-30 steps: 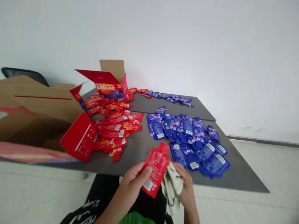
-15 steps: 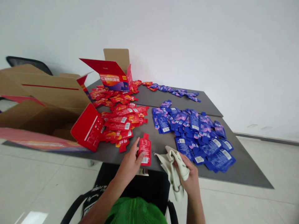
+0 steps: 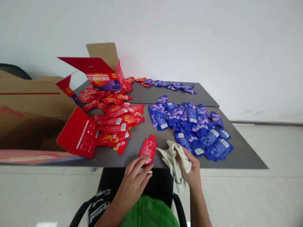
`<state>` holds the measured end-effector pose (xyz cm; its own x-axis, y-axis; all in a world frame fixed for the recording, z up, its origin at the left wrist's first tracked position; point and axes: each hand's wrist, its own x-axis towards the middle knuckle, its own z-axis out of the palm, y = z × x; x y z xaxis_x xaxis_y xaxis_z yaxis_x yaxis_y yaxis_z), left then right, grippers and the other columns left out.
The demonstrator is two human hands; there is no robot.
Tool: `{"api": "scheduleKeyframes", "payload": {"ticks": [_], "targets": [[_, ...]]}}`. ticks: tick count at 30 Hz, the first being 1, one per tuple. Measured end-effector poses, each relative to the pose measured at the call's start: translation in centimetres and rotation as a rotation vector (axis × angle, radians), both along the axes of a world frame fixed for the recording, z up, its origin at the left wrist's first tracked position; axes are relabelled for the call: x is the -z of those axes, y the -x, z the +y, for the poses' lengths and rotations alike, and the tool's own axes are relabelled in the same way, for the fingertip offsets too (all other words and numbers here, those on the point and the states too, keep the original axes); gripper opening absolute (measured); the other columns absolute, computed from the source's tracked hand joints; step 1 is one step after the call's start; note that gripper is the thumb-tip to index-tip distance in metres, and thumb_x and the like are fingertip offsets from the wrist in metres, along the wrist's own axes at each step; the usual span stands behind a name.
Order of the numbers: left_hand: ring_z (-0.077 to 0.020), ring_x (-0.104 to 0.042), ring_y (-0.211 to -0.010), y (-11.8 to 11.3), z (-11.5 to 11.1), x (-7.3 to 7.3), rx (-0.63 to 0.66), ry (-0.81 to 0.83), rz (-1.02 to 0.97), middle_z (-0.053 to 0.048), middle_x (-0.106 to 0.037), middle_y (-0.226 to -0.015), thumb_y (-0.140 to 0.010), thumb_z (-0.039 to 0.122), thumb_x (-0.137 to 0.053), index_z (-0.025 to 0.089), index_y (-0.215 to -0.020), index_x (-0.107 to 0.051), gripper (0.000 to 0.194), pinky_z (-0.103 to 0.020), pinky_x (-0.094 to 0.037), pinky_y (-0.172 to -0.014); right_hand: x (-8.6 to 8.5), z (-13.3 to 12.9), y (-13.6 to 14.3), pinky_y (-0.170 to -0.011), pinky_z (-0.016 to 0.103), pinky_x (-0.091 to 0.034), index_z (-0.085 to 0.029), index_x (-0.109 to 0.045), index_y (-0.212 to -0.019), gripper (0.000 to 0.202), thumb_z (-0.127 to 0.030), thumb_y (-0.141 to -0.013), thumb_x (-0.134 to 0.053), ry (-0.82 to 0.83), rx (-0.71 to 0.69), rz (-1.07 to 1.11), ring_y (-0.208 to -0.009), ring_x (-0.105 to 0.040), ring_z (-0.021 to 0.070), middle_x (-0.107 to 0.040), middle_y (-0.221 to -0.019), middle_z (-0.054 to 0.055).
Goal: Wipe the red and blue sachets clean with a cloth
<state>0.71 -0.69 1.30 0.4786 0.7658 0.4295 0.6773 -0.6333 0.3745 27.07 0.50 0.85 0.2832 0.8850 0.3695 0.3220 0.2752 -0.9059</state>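
A single red pouch [image 3: 148,149] lies tilted on the grey table near its front edge, printed side up. My left hand [image 3: 137,176] rests palm down at the edge, its fingers somewhat spread and the fingertips on the pouch's lower end. A crumpled off-white cloth [image 3: 176,162] is bunched in my right hand [image 3: 192,170], whose fingers are closed round it just right of the red pouch. Left of my hands lies a heap of red pouches [image 3: 115,124]. A larger heap of blue pouches [image 3: 196,126] spreads out on the right.
A large open carton [image 3: 78,132] stands at the left front. Behind the red heap is a smaller open red box [image 3: 104,77]. A row of blue pouches [image 3: 170,85] runs along the table's back. The grey table [image 3: 239,154] ends at the right.
My left hand has shifted down from the pouch's left side, its thumb off the pouch. The pouch now leans right. The view has turned slightly; my right hand keeps the cloth.
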Motion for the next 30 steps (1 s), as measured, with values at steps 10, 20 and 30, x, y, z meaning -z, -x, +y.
{"api": "scheduleKeyframes", "payload": {"ticks": [10,20,30], "targets": [[-0.0232,-0.065,-0.125,0.7,0.5,0.5,0.017,-0.082,-0.047,-0.003,-0.075,-0.13,-0.106,0.018,-0.05,0.026,-0.129,-0.07,0.031,-0.04,-0.045,-0.104,-4.5,1.4,3.1,-0.091,0.037,-0.06,-0.031,-0.074,-0.13,0.038,-0.023,-0.093,-0.073,-0.131,-0.116,-0.202,-0.106,-0.073,0.0259,-0.077,-0.122,0.007],[-0.0238,-0.07,-0.115,1.0,0.1,2.0,-0.028,-0.064,-0.046,-0.002,-0.08,-0.114,-0.103,0.013,-0.049,0.026,-0.121,-0.075,0.034,-0.041,-0.043,-0.102,-3.0,6.3,6.4,-0.098,0.033,-0.056,-0.033,-0.07,-0.136,0.049,-0.009,-0.094,-0.069,-0.087,-0.492,-0.768,-0.112,-0.068,0.0224,-0.075,-0.126,0.004],[-0.0225,-0.07,-0.119,1.1,0.3,2.1,-0.013,-0.013,-0.099,-0.003,-0.079,-0.119,-0.103,0.013,-0.049,0.027,-0.123,-0.075,0.036,-0.04,-0.046,-0.102,-5.8,6.5,5.6,-0.096,0.038,-0.056,-0.03,-0.062,-0.145,0.049,-0.014,-0.099,-0.062,-0.136,-0.37,-0.781,-0.111,-0.066,0.0257,-0.071,-0.132,0.008]]}}
